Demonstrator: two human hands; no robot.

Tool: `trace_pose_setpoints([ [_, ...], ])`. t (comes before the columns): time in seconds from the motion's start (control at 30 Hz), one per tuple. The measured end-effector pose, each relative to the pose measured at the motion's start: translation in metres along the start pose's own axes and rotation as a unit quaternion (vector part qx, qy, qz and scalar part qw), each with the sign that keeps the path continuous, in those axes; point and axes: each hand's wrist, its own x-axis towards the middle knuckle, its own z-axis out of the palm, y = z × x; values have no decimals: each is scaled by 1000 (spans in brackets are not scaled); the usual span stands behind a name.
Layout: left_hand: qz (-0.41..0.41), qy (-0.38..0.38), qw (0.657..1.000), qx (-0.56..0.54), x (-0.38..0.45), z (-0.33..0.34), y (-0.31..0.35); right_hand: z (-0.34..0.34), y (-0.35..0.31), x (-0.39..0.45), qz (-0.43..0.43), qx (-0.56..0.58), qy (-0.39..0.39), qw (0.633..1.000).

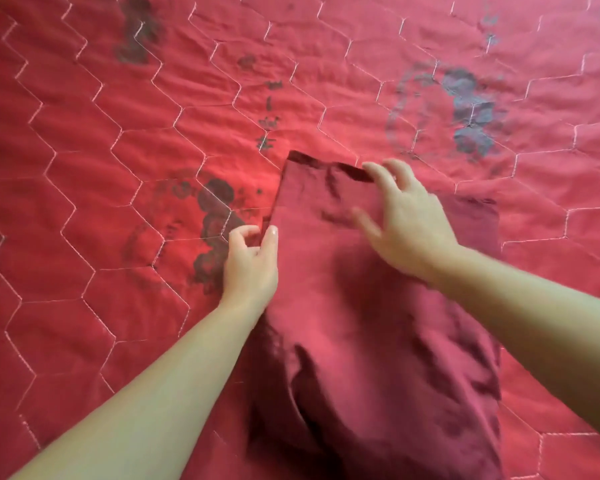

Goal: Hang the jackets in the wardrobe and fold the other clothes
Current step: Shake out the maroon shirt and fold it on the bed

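While the left hand (250, 263) pinches the maroon garment (343, 289), the blurred right hand (409, 216) grips its far edge.

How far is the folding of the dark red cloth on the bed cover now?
Partly done: the dark red cotton garment lies on the red quilted bed cover, its upper part flat. In hand: the left hand pinches its left edge, the right hand holds the top edge. Left: the lower part is crumpled. No jackets or wardrobe in view.
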Motion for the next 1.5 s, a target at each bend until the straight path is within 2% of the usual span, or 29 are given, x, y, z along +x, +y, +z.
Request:
trace_pose_setpoints([
  [0.07,7,-24,1000,5,-6,-9,-11,3,15,-43,-80,-50,25,995],
  [0.17,11,-89,996,10,-24,-21,-28,11,35,-119,-195,-76,-11,978],
  [0.27,-3,-156,987,30,-43,-29,-41,19,51,-177,-213,-69,-32,974],
  [0.4,-26,-187,981,40,-75,-41,-64,29,63,-227,-114,-88,-61,988],
  [0.53,-149,-234,960,-35,-102,-53,-83,31,62,-259,18,-30,11,999],
  [0.63,-167,-265,950,-7,-120,-61,-88,20,61,-281,138,54,51,988],
  [0.7,-171,-253,951,49,-134,-64,-86,8,58,-294,284,136,13,949],
  [0.8,-177,-267,940,116,-151,-64,-79,-1,51,-311,456,252,-154,840],
  [0.87,-204,-295,928,104,-161,-58,-72,-5,45,-319,519,340,-251,743],
  [0.93,-230,-298,923,74,-168,-48,-68,-4,37,-319,536,427,-325,652],
  [0.97,-238,-287,926,61,-171,-43,-67,-1,33,-318,537,459,-344,618],
  [1.03,-233,-250,940,9,-172,-38,-63,8,22,-314,546,514,-334,571],
  [1.1,-211,-210,951,-81,-170,-39,-60,17,15,-310,546,592,-267,530],
  [1.17,-194,-171,958,-126,-169,-44,-62,23,14,-310,520,656,-187,515],
  [1.23,-159,-104,978,-81,-173,-48,-71,28,16,-319,507,664,-152,528],
  [1.27,-141,-44,989,-31,-179,-48,-79,28,16,-326,514,643,-144,550],
  [1.33,-92,95,991,25,-199,-49,-90,30,17,-340,527,553,-99,637],
  [1.37,-24,122,992,17,-212,-48,-93,30,15,-348,519,495,-47,695],
  [1.4,91,93,991,39,-225,-45,-98,31,13,-356,478,427,19,768],
  [1.43,222,13,967,124,-235,-41,-104,33,12,-363,381,347,73,854],
  [1.47,336,-86,909,230,-244,-36,-111,35,10,-367,254,262,86,927],
  [1.5,414,-170,834,321,-249,-32,-117,36,7,-369,125,186,72,972],
])
